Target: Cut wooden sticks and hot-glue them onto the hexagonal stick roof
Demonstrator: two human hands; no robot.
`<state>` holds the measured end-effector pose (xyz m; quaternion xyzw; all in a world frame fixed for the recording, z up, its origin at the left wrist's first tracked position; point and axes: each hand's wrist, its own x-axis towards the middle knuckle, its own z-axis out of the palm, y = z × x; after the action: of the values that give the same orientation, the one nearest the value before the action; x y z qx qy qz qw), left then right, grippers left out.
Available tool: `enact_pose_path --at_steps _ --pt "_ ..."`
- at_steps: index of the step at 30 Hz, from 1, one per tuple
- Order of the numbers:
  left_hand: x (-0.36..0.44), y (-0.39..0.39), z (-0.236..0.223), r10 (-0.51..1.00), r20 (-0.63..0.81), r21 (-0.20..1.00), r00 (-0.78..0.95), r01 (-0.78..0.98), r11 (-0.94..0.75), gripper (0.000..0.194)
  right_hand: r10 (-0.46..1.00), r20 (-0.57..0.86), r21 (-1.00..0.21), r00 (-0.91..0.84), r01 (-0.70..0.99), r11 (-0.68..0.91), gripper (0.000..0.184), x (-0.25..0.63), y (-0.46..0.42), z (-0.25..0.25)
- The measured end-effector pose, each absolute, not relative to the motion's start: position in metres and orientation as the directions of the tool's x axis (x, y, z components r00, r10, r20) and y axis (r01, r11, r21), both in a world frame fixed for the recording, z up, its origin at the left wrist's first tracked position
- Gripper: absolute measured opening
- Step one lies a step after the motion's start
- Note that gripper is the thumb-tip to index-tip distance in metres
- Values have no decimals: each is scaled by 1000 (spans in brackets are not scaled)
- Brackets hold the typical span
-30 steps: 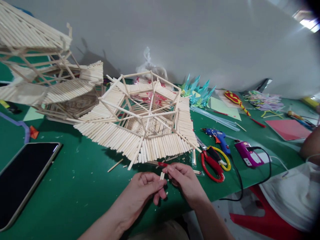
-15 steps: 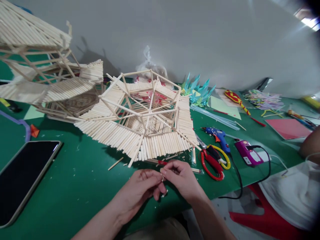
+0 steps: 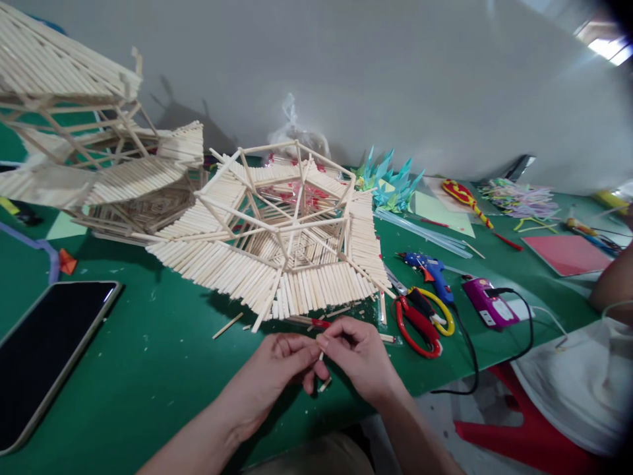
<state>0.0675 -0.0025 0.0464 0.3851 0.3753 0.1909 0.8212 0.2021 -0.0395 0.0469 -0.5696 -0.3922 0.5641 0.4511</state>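
My left hand [image 3: 289, 359] and my right hand [image 3: 361, 359] meet over the near edge of the table, thumbs and fingertips pinched together. Between them shows a short piece of wooden stick [image 3: 321, 356]. A second short stick piece [image 3: 325, 384] appears by the lower fingers of my left hand; whether they hold it I cannot tell. Just beyond my hands stands a many-sided wooden stick model [image 3: 316, 287], with a slatted skirt and an open frame on top. Stick scraps and a red-ended stick [image 3: 321, 323] lie under its front edge.
Red-and-yellow scissors [image 3: 419, 323], a blue glue gun [image 3: 432, 270] and a purple power strip [image 3: 487, 303] with cables lie to the right. A phone [image 3: 49, 356] is at left, below a taller stick model [image 3: 99, 158]. Teal folded paper [image 3: 390, 181] stands behind. Another person's arm [image 3: 613, 284] shows at right.
Both hands stay nearly in place, with the fingertips still together. The short stick piece between them shows slightly more. The whole view has shifted slightly.
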Motion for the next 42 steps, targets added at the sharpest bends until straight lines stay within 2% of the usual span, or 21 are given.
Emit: enact_pose_path --at_steps 10,19,23,27,31,36,39,42 --pt "68 -4 43 634 -473 808 612 14 589 22 969 -169 -958 178 200 -204 17 203 -44 45" --pt "69 -5 44 598 -542 744 591 6 669 22 915 -62 -883 399 406 -236 25 238 -57 41" --pt "69 -5 44 588 -541 745 602 18 667 21 855 29 -766 517 561 -313 38 276 -75 40" --pt "68 -3 44 595 -548 768 588 73 636 21 773 149 -604 617 676 -423 27 323 -96 39" --pt "69 -2 49 597 -542 790 591 116 602 21 747 240 -439 620 756 -485 37 354 -105 37" --pt "68 -5 55 616 -532 799 581 103 592 20 875 112 -278 470 861 -427 30 362 -87 31" --pt "64 -8 54 617 -533 783 579 61 619 17 899 24 -183 436 886 -425 29 365 -72 28" --pt "62 -11 52 601 -530 764 599 29 644 16 904 -46 -122 426 896 -428 15 371 -60 28"
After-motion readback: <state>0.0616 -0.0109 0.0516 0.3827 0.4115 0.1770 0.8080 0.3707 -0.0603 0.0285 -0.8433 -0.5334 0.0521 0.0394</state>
